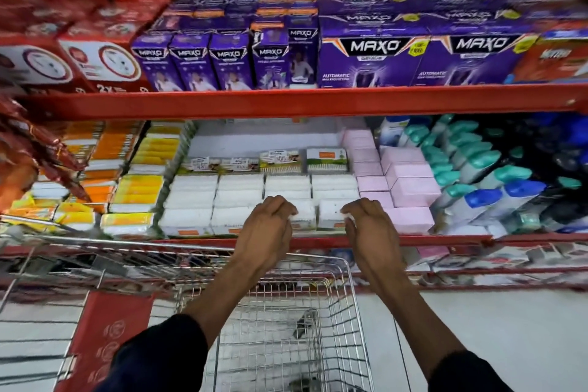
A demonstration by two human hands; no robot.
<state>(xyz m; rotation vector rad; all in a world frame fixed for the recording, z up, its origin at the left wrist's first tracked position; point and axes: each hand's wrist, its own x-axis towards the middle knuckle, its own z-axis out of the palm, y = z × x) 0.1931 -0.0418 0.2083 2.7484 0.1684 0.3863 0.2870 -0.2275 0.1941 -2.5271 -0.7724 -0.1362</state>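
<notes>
Rows of white cotton-swab packs (241, 194) fill the middle of the lower shelf. My left hand (267, 229) reaches over the shelf's front edge, its fingers curled on the front-row white pack (307, 216). Just to the right, my right hand (370, 229) curls its fingers on the neighbouring white pack (329, 213). The two hands are a pack's width apart. Both forearms stretch out above a wire shopping cart (348, 270).
Pink boxes (410, 191) sit right of the white packs, then bottles with teal and blue caps (486, 175). Yellow and orange packs (140, 188) lie to the left. Purple Maxo boxes (372, 60) and red boxes (105, 64) stand on the red upper shelf (286, 102).
</notes>
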